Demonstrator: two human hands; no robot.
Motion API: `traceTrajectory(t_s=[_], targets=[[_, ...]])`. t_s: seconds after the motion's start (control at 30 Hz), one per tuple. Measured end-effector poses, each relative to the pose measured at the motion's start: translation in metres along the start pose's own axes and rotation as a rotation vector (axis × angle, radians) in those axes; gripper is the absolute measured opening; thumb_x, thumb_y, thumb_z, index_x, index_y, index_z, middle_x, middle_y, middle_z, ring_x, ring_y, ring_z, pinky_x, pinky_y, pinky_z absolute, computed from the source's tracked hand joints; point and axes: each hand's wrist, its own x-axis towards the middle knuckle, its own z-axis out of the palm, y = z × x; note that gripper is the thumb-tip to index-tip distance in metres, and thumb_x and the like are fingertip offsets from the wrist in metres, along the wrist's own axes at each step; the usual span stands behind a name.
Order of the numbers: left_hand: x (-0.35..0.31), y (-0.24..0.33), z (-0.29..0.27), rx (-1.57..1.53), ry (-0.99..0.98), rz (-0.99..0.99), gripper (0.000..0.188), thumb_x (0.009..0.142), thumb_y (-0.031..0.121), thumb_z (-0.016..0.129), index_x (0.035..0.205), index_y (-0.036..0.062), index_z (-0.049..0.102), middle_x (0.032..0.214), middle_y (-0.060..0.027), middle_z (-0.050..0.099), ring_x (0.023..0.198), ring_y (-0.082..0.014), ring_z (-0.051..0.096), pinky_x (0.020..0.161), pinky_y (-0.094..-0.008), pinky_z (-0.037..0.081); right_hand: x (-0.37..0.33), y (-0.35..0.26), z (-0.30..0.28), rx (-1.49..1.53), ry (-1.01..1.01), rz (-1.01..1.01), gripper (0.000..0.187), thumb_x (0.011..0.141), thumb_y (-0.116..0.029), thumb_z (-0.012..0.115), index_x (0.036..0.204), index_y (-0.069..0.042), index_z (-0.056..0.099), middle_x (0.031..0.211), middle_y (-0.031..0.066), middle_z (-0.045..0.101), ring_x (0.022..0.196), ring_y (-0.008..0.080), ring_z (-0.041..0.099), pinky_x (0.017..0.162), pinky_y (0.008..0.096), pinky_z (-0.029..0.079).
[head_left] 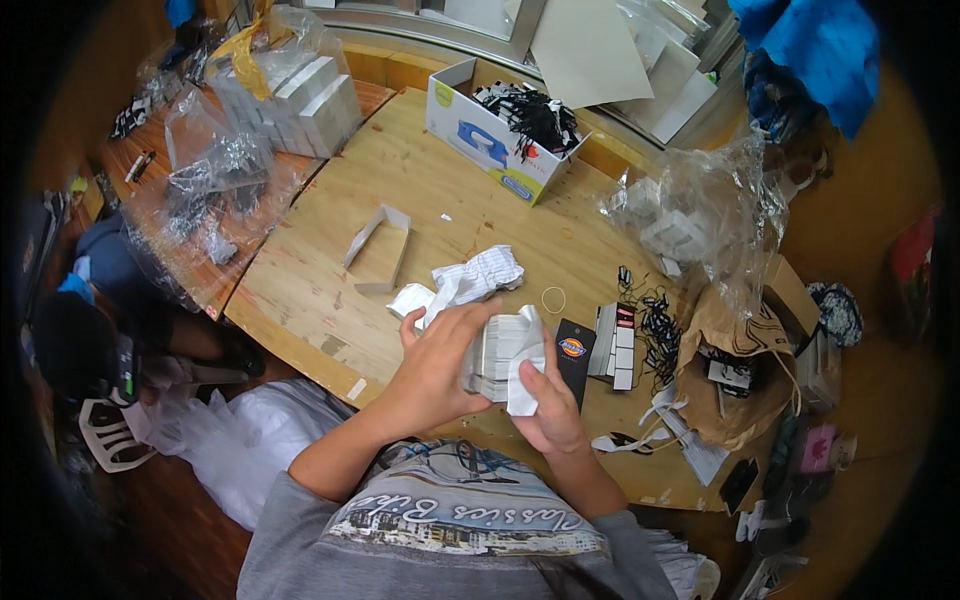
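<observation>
Above the near edge of the table I hold a thick stack of white cards between both hands. My left hand wraps round its left side, fingers over the top. My right hand grips its right side, where a white paper sheet lies against the cards. Just beyond my left hand is crumpled white paper. To the right of my hands lie a black hang tag, a stack of tags and a loose rubber band.
An open box of black-corded tags stands at the back. Right are black cords, a brown paper bag and a clear plastic bag. A bent card strip lies left. Bagged white stacks stand far left; another person sits near there.
</observation>
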Motion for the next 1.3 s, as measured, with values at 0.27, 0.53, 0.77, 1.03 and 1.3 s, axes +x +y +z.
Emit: traceTrajectory(t_s=[0.27, 0.53, 0.77, 1.03, 1.3], targets=[[-0.038, -0.039, 0.007, -0.825, 0.026, -0.275, 0.088, 0.049, 0.023, 0.080, 0.122, -0.0002, 0.035, 0.112, -0.0099, 0.047, 0.106, -0.0180, 0.045, 0.091, -0.0329, 0.033, -0.025, 0.034, -0.007, 0.374, -0.087, 0.210, 0.054, 0.088, -0.021, 0.041, 0.134, -0.025, 0.013, 0.127, 0.0037, 0.034, 0.113, 0.0227, 0.038, 0.082, 0.0432, 0.040], [-0.047, -0.078, -0.007, -0.451, 0.020, -0.249, 0.087, 0.047, 0.022, 0.078, 0.118, -0.0041, 0.037, 0.110, -0.0138, 0.047, 0.102, -0.0222, 0.047, 0.089, -0.0324, 0.037, -0.054, -0.035, -0.024, -0.253, 0.231, -0.483, 0.064, 0.076, -0.003, 0.053, 0.130, -0.008, 0.019, 0.119, 0.0136, 0.039, 0.092, 0.0219, 0.051, 0.063, 0.0319, 0.050], [-0.034, -0.084, 0.068, 0.191, -0.110, -0.100, 0.079, 0.044, 0.029, 0.075, 0.111, 0.0007, 0.044, 0.102, -0.0180, 0.044, 0.095, -0.0334, 0.045, 0.083, -0.0415, 0.036, 0.044, -0.094, -0.122, -0.859, 0.500, -0.725, 0.054, 0.075, 0.002, 0.054, 0.124, -0.008, 0.033, 0.121, 0.0098, 0.039, 0.111, 0.0187, 0.038, 0.094, 0.0290, 0.030], [0.019, -0.102, 0.078, 0.285, -0.075, -0.007, 0.079, 0.043, 0.031, 0.075, 0.112, 0.0072, 0.045, 0.104, -0.0129, 0.043, 0.100, -0.0317, 0.041, 0.082, -0.0440, 0.034, 0.085, -0.097, -0.150, -1.502, 0.500, -0.562, 0.050, 0.074, -0.015, 0.063, 0.119, -0.008, 0.043, 0.114, 0.0106, 0.048, 0.100, 0.0193, 0.047, 0.081, 0.0268, 0.040], [0.052, -0.109, 0.108, 0.210, -0.096, 0.059, 0.083, 0.048, 0.033, 0.074, 0.121, 0.0133, 0.041, 0.105, -0.0130, 0.041, 0.101, -0.0298, 0.038, 0.085, -0.0425, 0.030, 0.085, -0.307, -0.117, -1.442, 0.792, -0.998, 0.026, 0.078, 0.007, 0.038, 0.089, 0.000, 0.061, 0.079, 0.0081, 0.062, 0.068, 0.0145, 0.059, 0.062, 0.0238, 0.047]])
